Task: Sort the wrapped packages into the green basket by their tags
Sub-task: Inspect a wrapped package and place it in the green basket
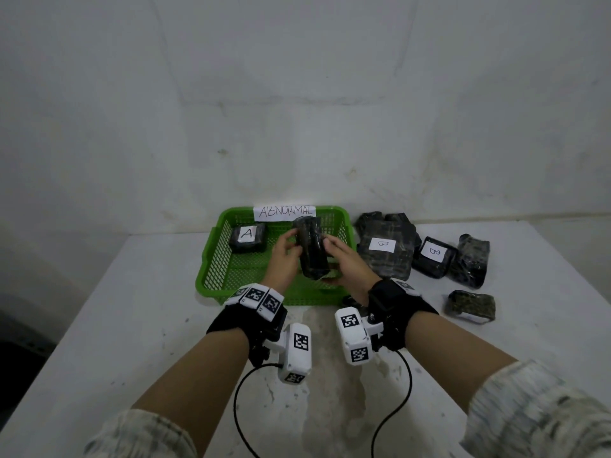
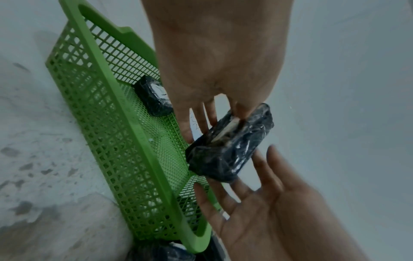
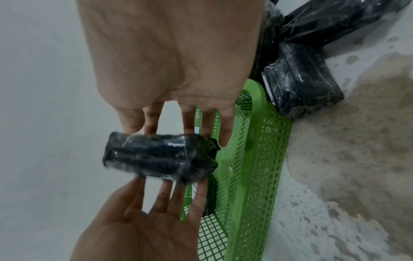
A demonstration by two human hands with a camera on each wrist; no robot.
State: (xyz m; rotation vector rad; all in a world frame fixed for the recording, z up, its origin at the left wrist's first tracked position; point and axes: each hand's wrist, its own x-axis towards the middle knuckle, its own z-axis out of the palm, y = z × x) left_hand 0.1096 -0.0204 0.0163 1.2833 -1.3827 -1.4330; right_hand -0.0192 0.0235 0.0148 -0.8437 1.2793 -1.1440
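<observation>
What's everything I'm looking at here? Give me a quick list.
Green basket: one, green, mid-table.
ABNORMAL sign: one, white, basket's far rim.
Package tagged A: one, black, inside basket.
Held package: one, black, above basket, between both hands.
Packages tagged B: two, black, right of basket.
Other packages: two, black, far right.
Table: one, white.
Left hand: on held package.
Right hand: on held package.

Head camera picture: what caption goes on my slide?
Two hands hold a wrapped package over the green basket.
</observation>
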